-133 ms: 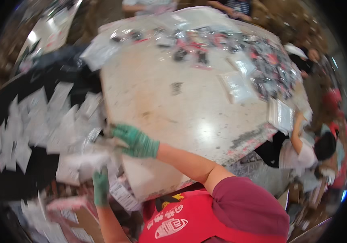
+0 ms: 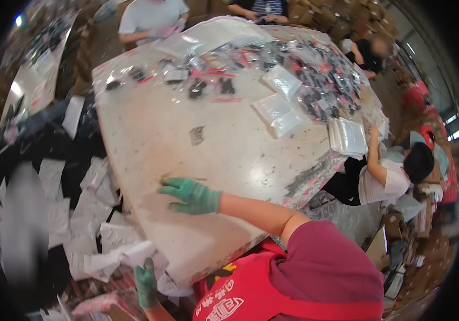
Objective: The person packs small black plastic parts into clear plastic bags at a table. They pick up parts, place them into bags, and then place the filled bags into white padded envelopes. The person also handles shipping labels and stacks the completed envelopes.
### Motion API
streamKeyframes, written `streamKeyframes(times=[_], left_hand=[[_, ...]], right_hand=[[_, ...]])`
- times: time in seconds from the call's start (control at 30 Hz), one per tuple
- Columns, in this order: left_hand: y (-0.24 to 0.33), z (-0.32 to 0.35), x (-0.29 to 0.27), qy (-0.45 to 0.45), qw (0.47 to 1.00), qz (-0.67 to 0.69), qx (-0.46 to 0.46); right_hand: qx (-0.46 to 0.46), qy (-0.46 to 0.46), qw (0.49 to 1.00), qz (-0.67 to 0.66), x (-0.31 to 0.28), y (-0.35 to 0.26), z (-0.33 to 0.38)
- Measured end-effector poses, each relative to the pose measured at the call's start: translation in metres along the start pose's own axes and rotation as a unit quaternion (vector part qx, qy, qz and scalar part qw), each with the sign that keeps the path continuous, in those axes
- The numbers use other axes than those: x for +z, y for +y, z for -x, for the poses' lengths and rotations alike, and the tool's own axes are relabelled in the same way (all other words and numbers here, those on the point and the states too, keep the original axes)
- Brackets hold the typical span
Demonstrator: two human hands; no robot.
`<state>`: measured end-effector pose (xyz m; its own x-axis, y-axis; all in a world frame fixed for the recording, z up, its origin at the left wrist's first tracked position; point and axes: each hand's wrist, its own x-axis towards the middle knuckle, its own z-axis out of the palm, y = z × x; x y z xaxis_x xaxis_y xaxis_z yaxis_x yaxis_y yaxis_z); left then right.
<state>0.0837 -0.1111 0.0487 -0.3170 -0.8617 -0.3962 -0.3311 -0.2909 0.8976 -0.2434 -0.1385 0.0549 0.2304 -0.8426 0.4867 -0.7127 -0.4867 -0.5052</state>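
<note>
My right hand (image 2: 192, 196), in a green glove, lies flat with fingers spread on the pale tabletop (image 2: 186, 144) near its left edge and holds nothing. My left hand (image 2: 146, 284), also in a green glove, is lower down beside the table's near corner. It grips crumpled white paper sheets (image 2: 117, 259) that hang off the table edge.
Many white paper sheets (image 2: 58, 208) litter the dark floor to the left. Clear plastic bags (image 2: 277, 109) and small dark and red items (image 2: 320, 75) cover the far half of the table. A stack of bags (image 2: 350, 136) lies by a seated person (image 2: 384, 179) at right. Other people sit at the far side.
My right hand has slid slightly inward from the papers at the table edge onto bare tabletop. My left hand sits lower with the paper.
</note>
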Motion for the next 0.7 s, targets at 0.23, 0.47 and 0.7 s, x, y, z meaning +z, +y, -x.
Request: streamKeyframes(times=[0.23, 0.47, 0.7], left_hand=[[0.009, 0.021, 0.119, 0.051, 0.990, 0.048, -0.123], [0.094, -0.047, 0.213, -0.107, 0.981, -0.129, -0.098], [0.131, -0.175, 0.371, -0.247, 0.969, 0.021, -0.019]], right_hand=[[0.169, 0.107, 0.957, 0.212, -0.192, 0.191, 0.116], [0.424, 0.067, 0.853, 0.296, -0.311, 0.351, 0.189], [0.485, 0.088, 0.816, 0.302, -0.321, 0.449, 0.153]])
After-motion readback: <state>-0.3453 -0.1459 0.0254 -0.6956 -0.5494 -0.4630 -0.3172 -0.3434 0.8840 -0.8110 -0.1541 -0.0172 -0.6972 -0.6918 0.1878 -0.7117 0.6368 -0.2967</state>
